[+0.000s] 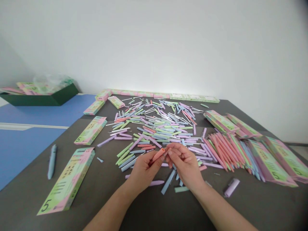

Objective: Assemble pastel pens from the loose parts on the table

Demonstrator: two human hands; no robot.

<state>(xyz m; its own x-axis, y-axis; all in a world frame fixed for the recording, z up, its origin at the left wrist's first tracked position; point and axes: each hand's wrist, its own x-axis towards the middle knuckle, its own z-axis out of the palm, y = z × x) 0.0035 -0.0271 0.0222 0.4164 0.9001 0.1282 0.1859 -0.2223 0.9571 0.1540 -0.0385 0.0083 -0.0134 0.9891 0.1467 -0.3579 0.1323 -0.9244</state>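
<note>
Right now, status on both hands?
Left hand: gripping orange pen barrel. Right hand: fingertips at barrel's end, grip unclear. Loose pen parts beneath both.

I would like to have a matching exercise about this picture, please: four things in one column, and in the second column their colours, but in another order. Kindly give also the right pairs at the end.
Column 1
1. The tray at the far left
2. The tube in the left hand
3. The pen lying apart near the left edge of the table
4. The table under the hands

Column 2
A. Light blue
B. Dark grey
C. Dark green
D. Coral

Right pairs: 1-C, 2-D, 3-A, 4-B
</note>
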